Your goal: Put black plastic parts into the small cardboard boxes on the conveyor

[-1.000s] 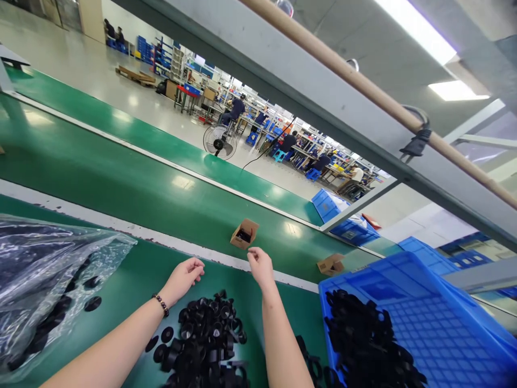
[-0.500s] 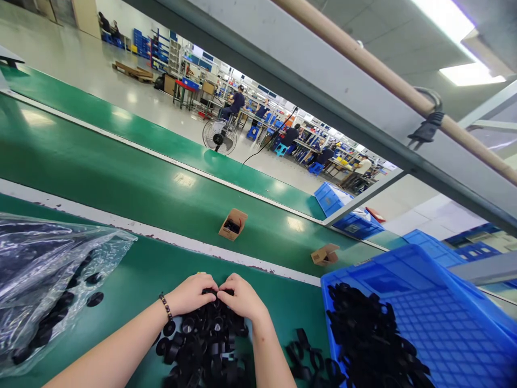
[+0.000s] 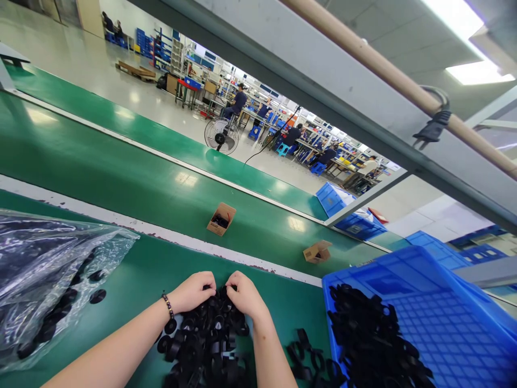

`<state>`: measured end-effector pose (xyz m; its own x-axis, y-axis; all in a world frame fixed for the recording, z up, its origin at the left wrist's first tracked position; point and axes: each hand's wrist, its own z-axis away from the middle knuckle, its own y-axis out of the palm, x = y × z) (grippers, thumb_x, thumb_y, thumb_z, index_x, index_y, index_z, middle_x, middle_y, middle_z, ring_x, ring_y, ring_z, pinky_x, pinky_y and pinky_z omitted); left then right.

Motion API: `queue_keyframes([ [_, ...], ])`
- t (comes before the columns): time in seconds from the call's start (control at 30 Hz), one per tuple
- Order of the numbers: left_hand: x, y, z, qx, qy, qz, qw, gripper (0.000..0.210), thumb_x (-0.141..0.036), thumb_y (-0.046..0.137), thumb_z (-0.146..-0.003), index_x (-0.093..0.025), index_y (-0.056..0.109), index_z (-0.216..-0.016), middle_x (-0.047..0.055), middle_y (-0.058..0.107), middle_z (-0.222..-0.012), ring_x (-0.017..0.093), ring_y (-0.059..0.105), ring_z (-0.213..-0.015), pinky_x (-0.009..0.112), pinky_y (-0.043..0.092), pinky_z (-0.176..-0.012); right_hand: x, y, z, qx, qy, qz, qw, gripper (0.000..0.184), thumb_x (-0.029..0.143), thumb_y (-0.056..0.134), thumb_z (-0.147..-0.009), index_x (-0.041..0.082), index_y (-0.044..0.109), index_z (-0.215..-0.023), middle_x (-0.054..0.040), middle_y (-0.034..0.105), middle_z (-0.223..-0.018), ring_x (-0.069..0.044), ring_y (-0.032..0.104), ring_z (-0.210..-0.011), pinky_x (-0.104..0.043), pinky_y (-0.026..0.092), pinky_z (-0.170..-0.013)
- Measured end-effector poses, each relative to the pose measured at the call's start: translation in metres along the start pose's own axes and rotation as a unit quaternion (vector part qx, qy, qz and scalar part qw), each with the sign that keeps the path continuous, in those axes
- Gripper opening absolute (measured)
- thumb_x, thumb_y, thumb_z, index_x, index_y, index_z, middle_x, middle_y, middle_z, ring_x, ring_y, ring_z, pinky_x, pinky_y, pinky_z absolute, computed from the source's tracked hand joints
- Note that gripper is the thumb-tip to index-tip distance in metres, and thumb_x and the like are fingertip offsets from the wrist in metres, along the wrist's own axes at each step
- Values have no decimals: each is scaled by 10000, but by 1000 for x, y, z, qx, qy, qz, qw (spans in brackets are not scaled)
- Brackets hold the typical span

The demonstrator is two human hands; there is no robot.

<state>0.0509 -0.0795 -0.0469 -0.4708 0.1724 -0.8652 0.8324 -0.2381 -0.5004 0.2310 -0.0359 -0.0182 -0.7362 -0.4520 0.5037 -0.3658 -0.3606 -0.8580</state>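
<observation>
A heap of small black round parts (image 3: 202, 339), some like caps with a central hole, lies on the green work surface in front of me. My left hand (image 3: 197, 291), with a beaded bracelet at the wrist, is closed at the heap's far left edge; a bit of black shows between its thumb and curled fingers. Opposite it, my right hand (image 3: 244, 296) is closed too, with black showing under its fingertips. A narrow gap separates the two hands. The fingers largely hide the pieces they pinch.
A blue crate (image 3: 444, 302) with black ring-like parts stands at right, loose black rings (image 3: 307, 350) beside it. At left lies a clear plastic bag (image 3: 81, 253) with black discs. Two small cardboard boxes (image 3: 222, 220) sit on the green belt (image 3: 133, 178). A metal frame crosses above.
My hands, touching at the fingertips before, have drawn slightly apart. Both small cardboard boxes have shifted left along the belt.
</observation>
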Motion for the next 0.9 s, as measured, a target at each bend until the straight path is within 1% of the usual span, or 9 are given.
queue_keyframes([
  [0.07, 4, -2, -2, -30, -36, 58, 997, 145, -231, 440, -723, -168, 548, -650, -27, 522, -660, 109, 465, -627, 214, 354, -598, 1, 0, 0, -24, -6, -19, 1000, 154, 117, 436, -715, 180, 573, -680, -6, 540, -799, -111, 492, -783, -214, 366, -722],
  [0.2, 10, -6, -5, -66, -83, 184, 977, 168, -281, 443, -727, -157, 532, -655, -40, 505, -567, 104, 443, -554, 217, 347, -560, 7, -1, -2, -105, -7, -53, 993, 132, 136, 428, -719, 184, 536, -659, -9, 527, -792, -122, 488, -786, -236, 373, -728],
  [0.3, 10, -8, -5, -69, -76, 242, 965, 152, -278, 485, -704, -148, 550, -659, -8, 572, -671, 115, 484, -630, 230, 372, -626, 12, 0, -3, -147, -9, -69, 987, 131, 159, 412, -733, 186, 514, -655, -7, 518, -753, -123, 485, -749, -243, 379, -706],
  [0.4, 8, -9, -5, -60, -67, 261, 961, 145, -280, 519, -685, -143, 562, -668, 7, 584, -714, 119, 492, -662, 241, 383, -660, 15, 3, -5, -159, -13, -72, 985, 124, 159, 412, -728, 187, 498, -643, -1, 512, -731, -118, 480, -725, -235, 375, -685],
  [0.53, 10, -6, -5, -64, -85, 284, 953, 151, -304, 509, -695, -153, 516, -679, -48, 465, -570, 83, 422, -528, 211, 372, -536, 16, 8, -6, -168, -10, -65, 984, 123, 151, 409, -720, 188, 489, -635, 3, 507, -709, -115, 473, -703, -225, 365, -663],
  [0.63, 10, -5, -5, -77, -87, 289, 950, 119, -279, 507, -692, -161, 486, -688, -66, 421, -551, 69, 386, -492, 195, 342, -490, 17, 11, -6, -174, -10, -68, 982, 127, 158, 405, -728, 188, 486, -635, 5, 502, -697, -112, 472, -686, -221, 361, -647],
  [0.73, 8, -5, -5, -84, -72, 289, 951, 84, -235, 517, -676, -164, 480, -702, -63, 432, -573, 71, 406, -521, 189, 339, -503, 20, 13, -7, -182, -13, -73, 981, 129, 156, 405, -733, 188, 481, -634, 6, 499, -692, -110, 470, -677, -220, 360, -638],
  [0.83, 4, -7, -4, -85, -59, 277, 955, 74, -211, 534, -662, -158, 494, -695, -46, 464, -614, 81, 443, -583, 198, 364, -563, 21, 13, -7, -199, -14, -72, 977, 141, 160, 395, -748, 188, 483, -641, 3, 496, -690, -109, 460, -664, -222, 358, -628],
  [0.9, 2, -7, -4, -79, -53, 274, 957, 93, -208, 539, -664, -156, 511, -736, -39, 484, -630, 86, 460, -608, 205, 377, -596, 21, 13, -7, -207, -20, -66, 976, 151, 169, 391, -764, 187, 488, -649, 2, 495, -693, -108, 456, -667, -222, 357, -630],
])
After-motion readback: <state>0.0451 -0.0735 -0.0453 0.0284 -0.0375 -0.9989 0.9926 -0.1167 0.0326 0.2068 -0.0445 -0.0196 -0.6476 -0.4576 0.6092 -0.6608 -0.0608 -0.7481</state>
